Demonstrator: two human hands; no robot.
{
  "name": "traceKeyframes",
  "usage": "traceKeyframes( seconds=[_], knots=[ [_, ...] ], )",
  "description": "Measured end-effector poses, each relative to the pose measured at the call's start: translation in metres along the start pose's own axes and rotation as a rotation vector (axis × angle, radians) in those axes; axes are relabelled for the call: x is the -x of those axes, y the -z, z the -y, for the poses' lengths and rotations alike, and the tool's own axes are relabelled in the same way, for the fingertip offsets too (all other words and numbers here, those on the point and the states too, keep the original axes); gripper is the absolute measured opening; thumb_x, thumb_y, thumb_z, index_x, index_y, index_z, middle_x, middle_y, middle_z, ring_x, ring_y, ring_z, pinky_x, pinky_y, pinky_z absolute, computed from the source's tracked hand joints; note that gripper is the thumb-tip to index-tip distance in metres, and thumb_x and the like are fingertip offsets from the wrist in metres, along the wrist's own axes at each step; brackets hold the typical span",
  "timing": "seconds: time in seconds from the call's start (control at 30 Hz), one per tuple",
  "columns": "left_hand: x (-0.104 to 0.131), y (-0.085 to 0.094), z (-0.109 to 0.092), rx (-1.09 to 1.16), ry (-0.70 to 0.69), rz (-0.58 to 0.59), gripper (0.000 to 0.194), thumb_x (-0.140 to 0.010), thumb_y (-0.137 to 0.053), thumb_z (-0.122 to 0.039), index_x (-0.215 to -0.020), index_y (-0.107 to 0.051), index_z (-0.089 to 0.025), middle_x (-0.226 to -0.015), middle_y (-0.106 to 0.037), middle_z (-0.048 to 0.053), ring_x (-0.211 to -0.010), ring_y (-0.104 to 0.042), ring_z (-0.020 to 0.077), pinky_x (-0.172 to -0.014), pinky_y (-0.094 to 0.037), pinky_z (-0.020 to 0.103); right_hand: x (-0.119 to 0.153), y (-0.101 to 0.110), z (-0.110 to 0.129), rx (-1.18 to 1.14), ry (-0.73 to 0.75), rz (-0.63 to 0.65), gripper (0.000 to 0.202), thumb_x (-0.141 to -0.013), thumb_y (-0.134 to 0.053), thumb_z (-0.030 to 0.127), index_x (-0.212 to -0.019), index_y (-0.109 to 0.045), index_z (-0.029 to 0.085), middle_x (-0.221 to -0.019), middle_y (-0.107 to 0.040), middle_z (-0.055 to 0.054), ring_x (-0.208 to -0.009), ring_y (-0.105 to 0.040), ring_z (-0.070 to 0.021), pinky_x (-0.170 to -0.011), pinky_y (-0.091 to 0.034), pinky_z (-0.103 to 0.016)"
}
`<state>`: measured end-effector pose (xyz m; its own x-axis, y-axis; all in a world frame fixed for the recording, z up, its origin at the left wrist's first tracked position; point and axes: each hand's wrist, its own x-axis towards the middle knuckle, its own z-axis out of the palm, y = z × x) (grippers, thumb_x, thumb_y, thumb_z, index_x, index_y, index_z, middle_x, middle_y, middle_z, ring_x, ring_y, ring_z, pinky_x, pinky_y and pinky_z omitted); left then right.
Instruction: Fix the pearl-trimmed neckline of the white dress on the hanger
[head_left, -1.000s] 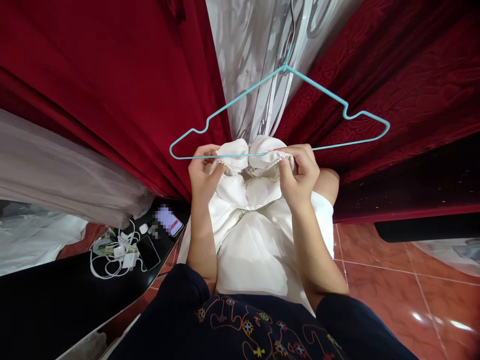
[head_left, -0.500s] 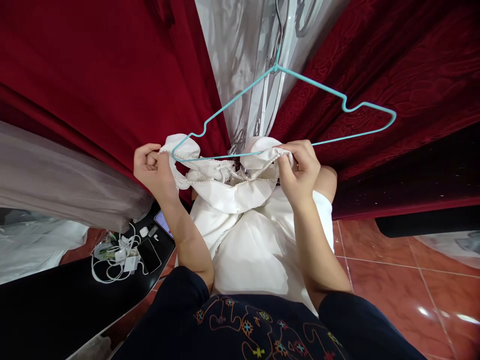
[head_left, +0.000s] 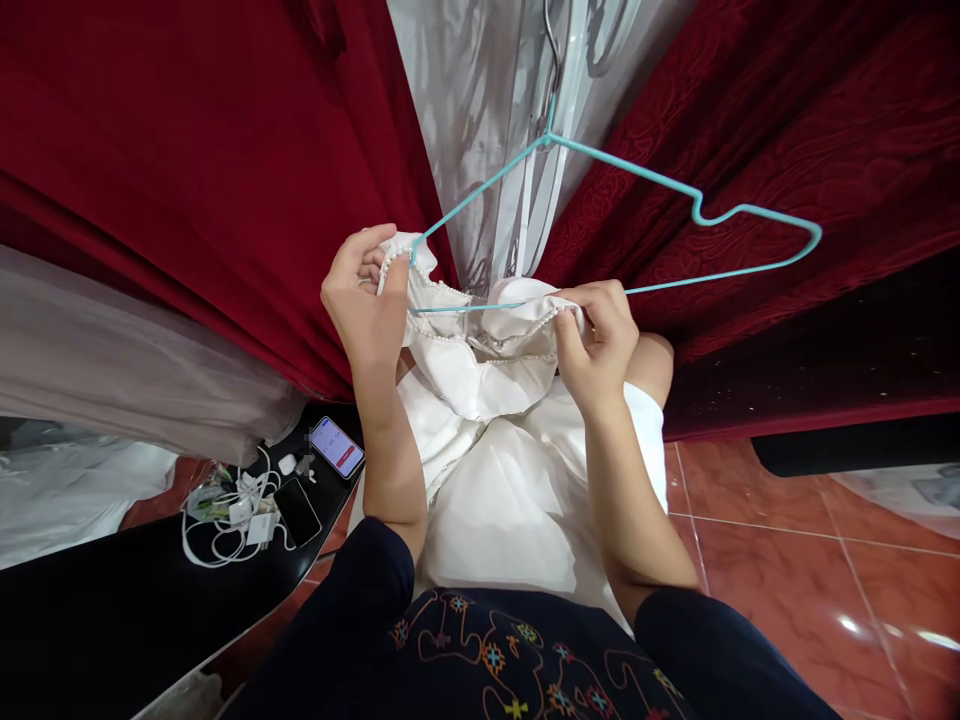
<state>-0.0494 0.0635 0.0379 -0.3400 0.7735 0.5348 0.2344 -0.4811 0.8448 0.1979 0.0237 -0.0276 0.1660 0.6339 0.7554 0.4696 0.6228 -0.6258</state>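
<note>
A white dress (head_left: 517,490) with a pearl-trimmed neckline lies over my lap. My left hand (head_left: 371,290) pinches the dress's left shoulder edge, around the left end of a light-blue hanger (head_left: 622,160). That end of the hanger is partly hidden by the fabric and my fingers. My right hand (head_left: 600,335) grips the beaded edge at the right shoulder, below the hanger's lower bar. The hanger's right end sticks out bare past my right hand. Its hook hangs from a metal hook (head_left: 553,50) above.
Red curtains (head_left: 225,150) hang on both sides, with sheer white fabric (head_left: 480,120) between them. At left, a black bench (head_left: 112,620) bears a lit phone (head_left: 337,447), a dark phone (head_left: 298,510) and white cables (head_left: 225,545). The floor (head_left: 787,540) is red tile.
My left hand has moved right and up, carrying the dress's left shoulder onto the hanger's left end. The hanger has shifted slightly right. My right hand stays almost still. The lit phone is now uncovered.
</note>
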Motion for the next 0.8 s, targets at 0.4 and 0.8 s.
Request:
traceKeyframes(
  seconds=[0.4, 0.8],
  knots=[
    [0.077, -0.012, -0.003, 0.136, 0.264, 0.345, 0.044, -0.100, -0.069, -0.061, -0.095, -0.081, -0.020, -0.081, -0.078, 0.005, -0.069, -0.070, 0.0143, -0.064, -0.053, 0.027, 0.005, -0.007, 0.003, 0.046, -0.003, -0.027, 0.020, -0.104, -0.061, 0.038, -0.098, -0.074, 0.024, -0.092, -0.068, -0.004, -0.093, -0.065, -0.0192, -0.086, -0.056, -0.039],
    [0.093, -0.051, 0.001, 0.772, 0.457, 0.106, 0.029, -0.106, -0.056, -0.054, -0.104, -0.055, -0.025, -0.109, -0.073, 0.006, -0.119, -0.076, 0.0229, -0.113, -0.055, 0.046, 0.010, -0.014, 0.008, 0.026, 0.026, -0.045, 0.016, -0.104, -0.062, 0.034, -0.106, -0.075, 0.026, -0.099, -0.068, -0.005, -0.098, -0.066, -0.0208, -0.090, -0.057, -0.043]
  ],
)
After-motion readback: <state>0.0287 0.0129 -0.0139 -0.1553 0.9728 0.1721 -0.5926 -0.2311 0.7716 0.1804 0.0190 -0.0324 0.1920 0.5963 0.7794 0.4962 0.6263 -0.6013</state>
